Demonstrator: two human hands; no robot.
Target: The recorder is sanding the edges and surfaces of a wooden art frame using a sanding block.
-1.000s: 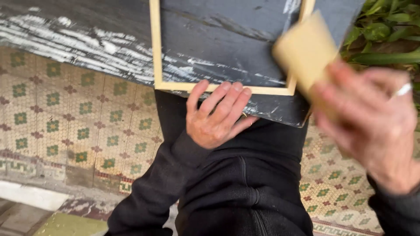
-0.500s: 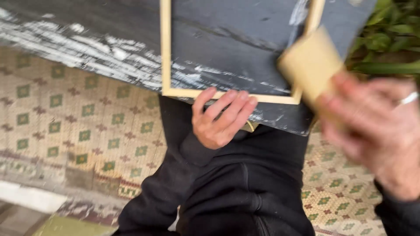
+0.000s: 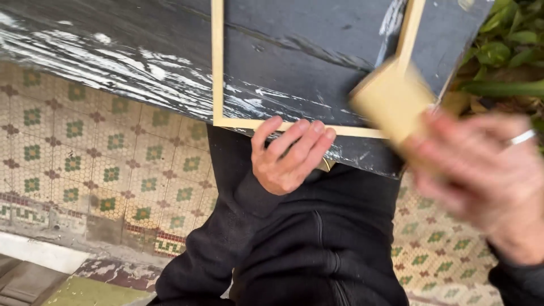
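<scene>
I see my left hand (image 3: 290, 156) curled, fingertips pressing the pale thin wooden frame (image 3: 217, 68) flat on the dark, paint-streaked surface (image 3: 113, 51). My right hand (image 3: 481, 181), blurred, grips a tan block (image 3: 394, 102) over the frame's right corner.

A wooden frame (image 3: 218, 68) lies on the board (image 3: 113, 51), plants (image 3: 504, 56) to its right.

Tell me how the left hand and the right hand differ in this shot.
The left hand is sharp, while the right hand is blurred. The left hand rests its fingers on the lower rail of the pale wooden frame at the edge of the dark board; the right hand grips a tan block. A ring shows on the right hand only. Both wear black sleeves.
</scene>
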